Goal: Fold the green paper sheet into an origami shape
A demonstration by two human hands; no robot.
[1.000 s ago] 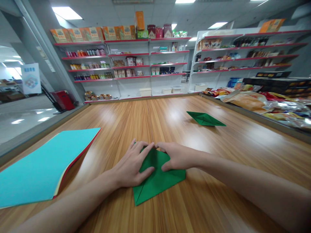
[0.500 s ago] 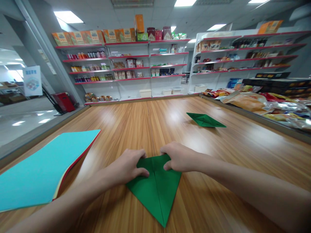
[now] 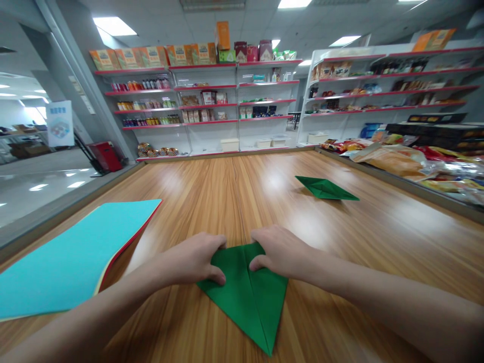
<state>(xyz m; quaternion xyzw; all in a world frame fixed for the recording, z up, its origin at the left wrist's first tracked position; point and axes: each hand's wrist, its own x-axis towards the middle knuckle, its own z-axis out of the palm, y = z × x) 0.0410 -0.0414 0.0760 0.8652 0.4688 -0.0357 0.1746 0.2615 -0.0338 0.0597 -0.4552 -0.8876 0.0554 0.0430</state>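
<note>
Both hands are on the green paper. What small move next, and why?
Probably slide the right hand along the lengthwise crease toward the near tip: its thumb rests beside that line, and the left hand has a thumb on the green paper, likely steadying it.

I have a wood-grain table [image 3: 200, 194] before me, glossy in patches, with a thin seam [image 3: 240, 217] running towards twelve o'clock and a raised rim [image 3: 227, 155] along its far edge. On it lie my folded green sheet [image 3: 249, 295] at six o'clock, a turquoise-topped paper stack [image 3: 83, 257] near nine, and a folded green shape [image 3: 327, 189] at two.
</note>
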